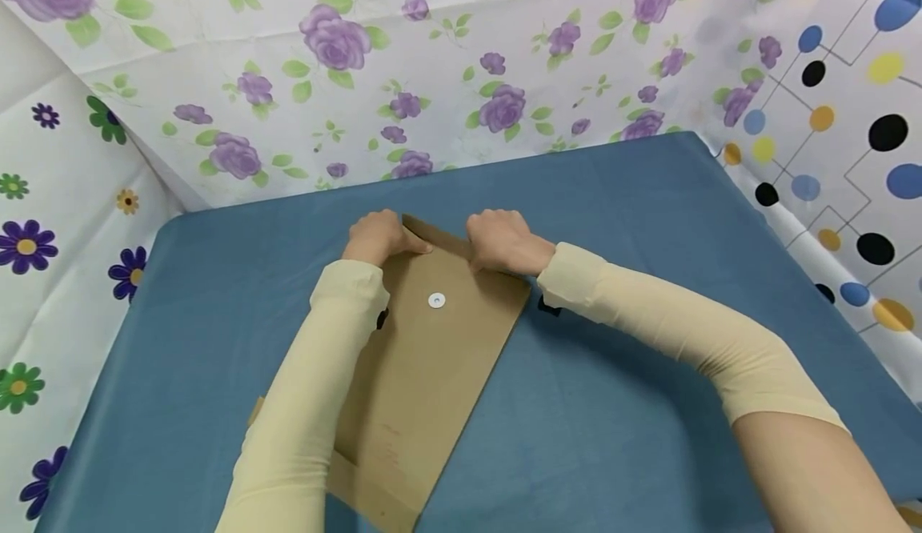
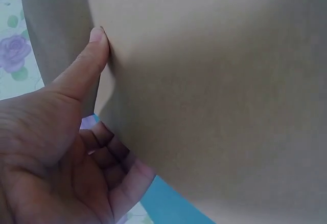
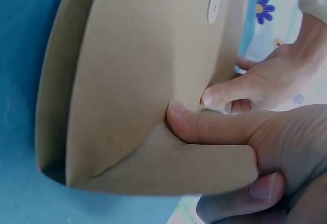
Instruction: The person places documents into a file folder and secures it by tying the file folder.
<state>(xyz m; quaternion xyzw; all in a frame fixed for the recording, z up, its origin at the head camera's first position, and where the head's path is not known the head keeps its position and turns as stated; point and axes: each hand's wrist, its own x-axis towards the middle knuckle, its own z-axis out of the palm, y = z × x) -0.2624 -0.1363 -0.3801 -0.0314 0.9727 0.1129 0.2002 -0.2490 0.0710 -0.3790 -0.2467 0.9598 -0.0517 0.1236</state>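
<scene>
From my remote seat I see a brown kraft envelope [image 1: 425, 357] lying on the blue counter [image 1: 648, 373], its long axis running from the near-left corner up toward the far middle, tilted a little rightward at the far end. Both hands sit at that far end, where the flap [image 1: 432, 233] is: the left hand [image 1: 378, 237] on the flap's left part, the right hand [image 1: 504, 241] on its right part, near each other with the flap's point between them. Neither hand is clearly nearer; the envelope's body stretches back toward me from under both wrists, so the work lies right at the fingertips. The white round button [image 1: 436, 301] sits on the body just this side of the hands. On the right wrist view, the right thumb [image 3: 204, 124] presses down on the flap while the fingers curl underneath, so that hand pinches the flap. On the left wrist view, the left thumb [image 2: 87, 65] lies against the paper's edge and the fingers curl loosely below; it seems to grip the edge, though the close view leaves me unsure how firmly. Both forearms, in pale sleeves [image 1: 648, 317], reach forward with wrists low over the counter.
</scene>
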